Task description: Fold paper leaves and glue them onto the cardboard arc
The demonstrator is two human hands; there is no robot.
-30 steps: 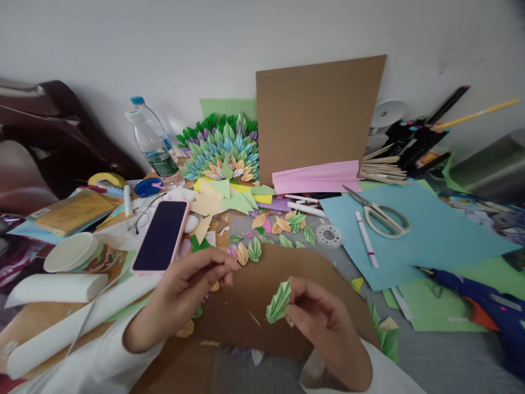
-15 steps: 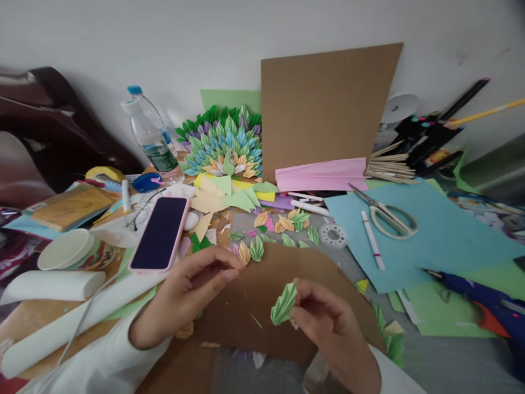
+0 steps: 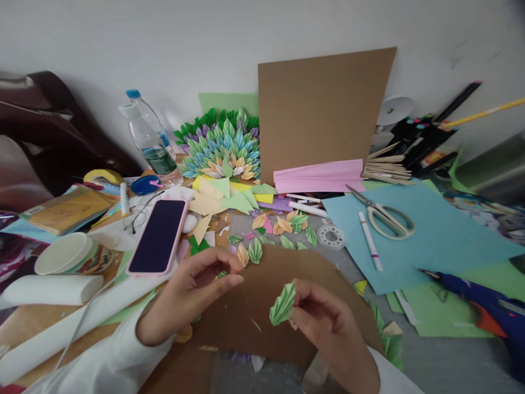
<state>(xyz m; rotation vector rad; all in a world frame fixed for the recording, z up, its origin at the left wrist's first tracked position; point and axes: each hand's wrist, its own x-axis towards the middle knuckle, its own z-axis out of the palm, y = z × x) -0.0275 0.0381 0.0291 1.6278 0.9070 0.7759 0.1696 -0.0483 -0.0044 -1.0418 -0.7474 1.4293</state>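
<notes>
Between the thumb and fingers of my right hand (image 3: 324,320) is a light green pleated paper leaf (image 3: 283,304), held above a brown cardboard piece (image 3: 262,295). My left hand (image 3: 194,287) hovers over the cardboard's left side, thumb and fingers apart, with nothing seen in its grip. Just beyond its fingertips, an orange paper leaf (image 3: 243,255) and a green paper leaf (image 3: 255,250) sit at the cardboard's far edge. More pleated leaves lie on the grey mat behind. Part of the cardboard's left edge is hidden by my left hand.
A blue glue gun (image 3: 463,293) lies at right, near scissors (image 3: 388,219) and a marker (image 3: 370,241) on blue paper. At left are a phone (image 3: 158,235), paper rolls (image 3: 53,290) and a bowl (image 3: 65,254). A paper-leaf peacock (image 3: 223,142) and water bottles (image 3: 150,145) stand behind.
My left thumb and fingers have spread slightly wider apart. My right hand keeps its hold on the green leaf. The view has shifted a little.
</notes>
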